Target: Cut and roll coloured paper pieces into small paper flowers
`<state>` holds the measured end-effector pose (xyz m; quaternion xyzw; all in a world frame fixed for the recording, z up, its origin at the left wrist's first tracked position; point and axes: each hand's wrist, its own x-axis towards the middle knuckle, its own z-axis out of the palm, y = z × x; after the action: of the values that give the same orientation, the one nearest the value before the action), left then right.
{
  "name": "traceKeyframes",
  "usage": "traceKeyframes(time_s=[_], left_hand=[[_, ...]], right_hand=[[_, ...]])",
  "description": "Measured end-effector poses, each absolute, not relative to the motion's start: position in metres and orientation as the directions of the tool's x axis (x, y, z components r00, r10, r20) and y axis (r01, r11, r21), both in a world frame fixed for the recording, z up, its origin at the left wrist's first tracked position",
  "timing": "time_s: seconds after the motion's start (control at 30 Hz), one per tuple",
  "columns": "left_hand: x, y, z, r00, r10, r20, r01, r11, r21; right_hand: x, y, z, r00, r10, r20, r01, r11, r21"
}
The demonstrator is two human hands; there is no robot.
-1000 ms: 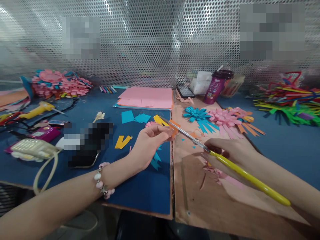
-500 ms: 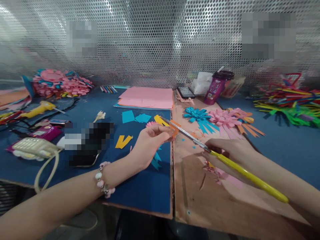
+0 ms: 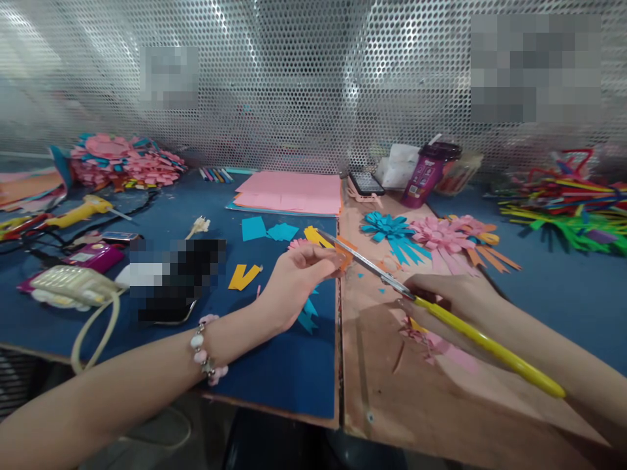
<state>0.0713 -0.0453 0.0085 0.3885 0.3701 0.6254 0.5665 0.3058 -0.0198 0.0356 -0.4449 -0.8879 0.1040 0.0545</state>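
My left hand (image 3: pixel 298 284), with a beaded bracelet (image 3: pixel 208 349) at its wrist, pinches a small piece of orange paper (image 3: pixel 347 251) between thumb and fingertips. My right hand (image 3: pixel 450 294) is closed around scissors (image 3: pixel 484 339) with a long yellow handle, seen edge-on. Their silver blades point left and lie across the orange paper; whether the blades are apart is hard to make out. Just beyond my left fingers are yellow paper strips (image 3: pixel 318 236). Partly hidden under that hand, a blue paper ribbon (image 3: pixel 307 316) shows. Small orange and blue scraps lie near the blades.
Blue (image 3: pixel 386 228) and pink paper flowers (image 3: pixel 435 235) lie behind my right hand, near a purple cup (image 3: pixel 428 173). Pink sheets (image 3: pixel 289 190) are stacked at the back. Left are a glue gun (image 3: pixel 81 212), a dark phone (image 3: pixel 179 281) and a flower pile (image 3: pixel 122 160).
The view has shifted very slightly. Both hands, the scissors and the orange paper keep nearly the same pose.
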Motion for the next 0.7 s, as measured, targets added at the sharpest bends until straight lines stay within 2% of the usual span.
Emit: traceKeyframes(time_s=[0.7], left_hand=[[0.0705,-0.0437,0.0086,-0.044,0.998,0.052,-0.418,-0.065,0.906]], right_hand=[[0.3067,-0.0198,0.0341,-0.591,0.806,0.027,0.790,0.586,-0.182]])
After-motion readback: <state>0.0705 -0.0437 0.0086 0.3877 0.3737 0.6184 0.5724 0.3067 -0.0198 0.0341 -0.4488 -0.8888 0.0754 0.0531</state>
